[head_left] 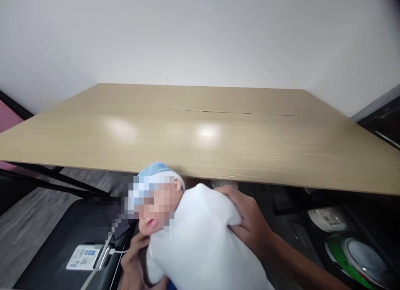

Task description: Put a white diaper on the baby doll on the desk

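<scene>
I hold a baby doll [200, 236] in a white garment and a blue-and-white cap just below the front edge of a light wooden table [200, 127]. My right hand [250, 223] grips the doll's white-clad body from the right, fingers pressed into the cloth. My left hand [134, 261] is under the doll's chin and shoulder at the lower left, fingers curled against it. The doll's head points up-left, close to the table edge.
A dark chair or bag [68, 240] with a white label [83, 257] and a white cable lies at the lower left. Under the table at the right sit a white object [326, 218] and a green-rimmed round dish [359, 256]. A white wall stands behind the table.
</scene>
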`<action>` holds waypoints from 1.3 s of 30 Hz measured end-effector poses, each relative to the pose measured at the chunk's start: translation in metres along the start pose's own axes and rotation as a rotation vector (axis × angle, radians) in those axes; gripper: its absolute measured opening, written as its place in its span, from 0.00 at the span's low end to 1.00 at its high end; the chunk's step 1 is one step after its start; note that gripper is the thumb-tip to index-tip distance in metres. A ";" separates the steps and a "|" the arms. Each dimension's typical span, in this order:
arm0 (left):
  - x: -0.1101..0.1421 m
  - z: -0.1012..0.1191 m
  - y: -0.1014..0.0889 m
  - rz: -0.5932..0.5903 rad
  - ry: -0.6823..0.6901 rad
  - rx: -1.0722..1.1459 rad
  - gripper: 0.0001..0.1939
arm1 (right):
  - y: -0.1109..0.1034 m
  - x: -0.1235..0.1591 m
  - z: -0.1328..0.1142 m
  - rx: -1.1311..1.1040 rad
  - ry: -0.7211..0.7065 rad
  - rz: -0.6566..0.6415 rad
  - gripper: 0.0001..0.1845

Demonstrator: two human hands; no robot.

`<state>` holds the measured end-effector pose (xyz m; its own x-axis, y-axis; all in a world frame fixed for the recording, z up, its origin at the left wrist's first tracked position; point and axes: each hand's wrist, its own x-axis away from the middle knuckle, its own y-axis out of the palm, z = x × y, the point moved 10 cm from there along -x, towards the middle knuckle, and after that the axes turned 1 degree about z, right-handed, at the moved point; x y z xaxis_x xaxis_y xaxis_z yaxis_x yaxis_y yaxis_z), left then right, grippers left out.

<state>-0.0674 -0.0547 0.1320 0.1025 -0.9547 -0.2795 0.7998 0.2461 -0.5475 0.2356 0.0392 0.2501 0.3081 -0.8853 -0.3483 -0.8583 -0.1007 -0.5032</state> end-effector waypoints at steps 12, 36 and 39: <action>-0.186 0.135 0.067 -0.526 0.215 -0.031 0.26 | -0.131 -0.003 0.063 0.733 0.313 0.071 0.16; -0.433 0.069 0.151 -0.260 0.568 -0.529 0.37 | -0.175 -0.124 0.237 0.702 0.221 0.216 0.28; -0.470 0.067 0.163 -0.216 0.579 -0.512 0.39 | -0.186 -0.157 0.258 0.730 0.202 0.230 0.24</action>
<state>0.0543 0.4225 0.2274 -0.4594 -0.7859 -0.4139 0.3818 0.2460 -0.8909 0.4526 0.3144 0.1939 0.0155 -0.9200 -0.3917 -0.3834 0.3563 -0.8521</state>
